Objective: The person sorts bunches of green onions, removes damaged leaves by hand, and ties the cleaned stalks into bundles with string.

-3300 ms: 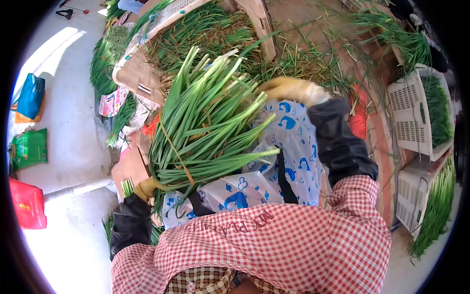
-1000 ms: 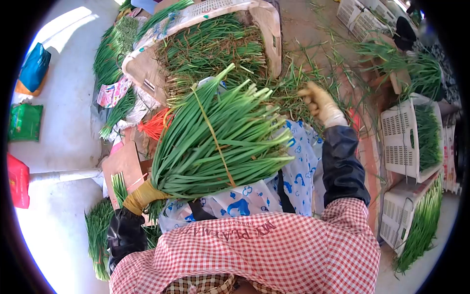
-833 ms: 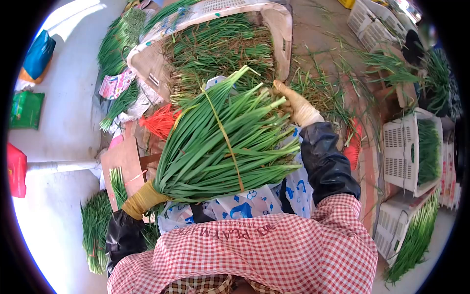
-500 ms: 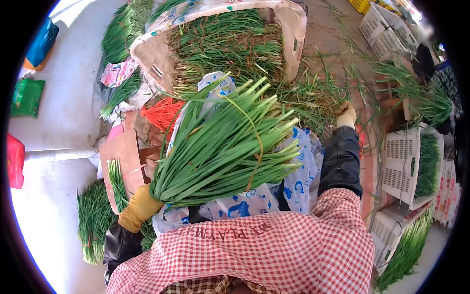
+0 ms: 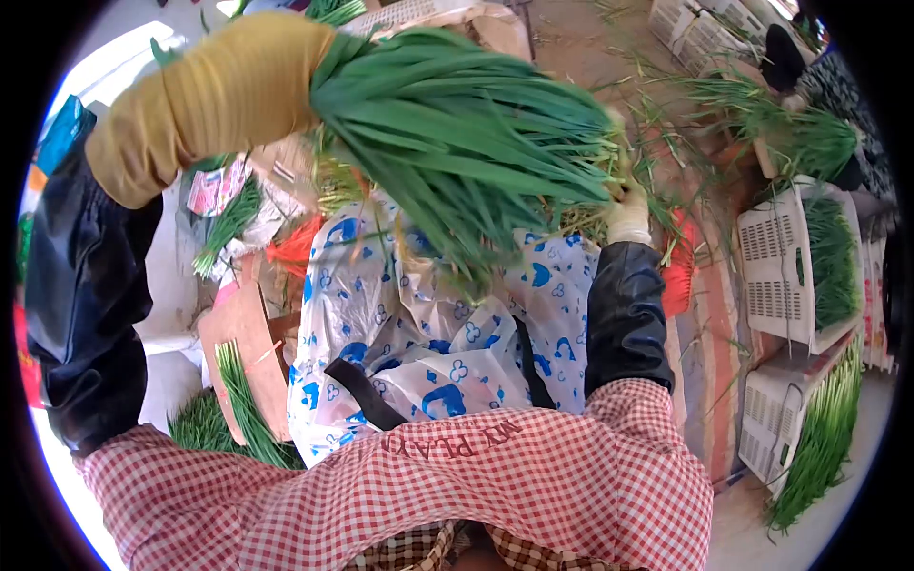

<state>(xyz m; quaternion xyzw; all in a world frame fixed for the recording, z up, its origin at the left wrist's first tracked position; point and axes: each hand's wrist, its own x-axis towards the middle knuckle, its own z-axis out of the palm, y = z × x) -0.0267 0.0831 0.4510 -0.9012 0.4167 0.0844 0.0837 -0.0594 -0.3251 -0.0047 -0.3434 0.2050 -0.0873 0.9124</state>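
My left hand (image 5: 271,81), in a yellow glove, is closed around the leafy end of a big bunch of garlic chives (image 5: 466,143). The bunch is held up above my lap, lying sideways, with its pale stem ends to the right. My right hand (image 5: 628,211), in a pale glove, is at those stem ends. Its fingers are blurred and partly behind the stems, so their grip is unclear. Beneath the bunch, a white plastic apron (image 5: 443,352) with blue prints covers my lap.
A pale crate (image 5: 500,24) stands beyond the bunch. White crates (image 5: 766,238) holding chives line the right side. On the left, a small chive bundle (image 5: 243,390) rests against a brown board (image 5: 262,328). Red netting (image 5: 678,271) and loose leaves lie on the floor; another person (image 5: 847,90) is at far right.
My left hand has lifted the chive bunch up and away from my lap, uncovering the apron. My right hand has moved left from the loose leaves to the stem ends.
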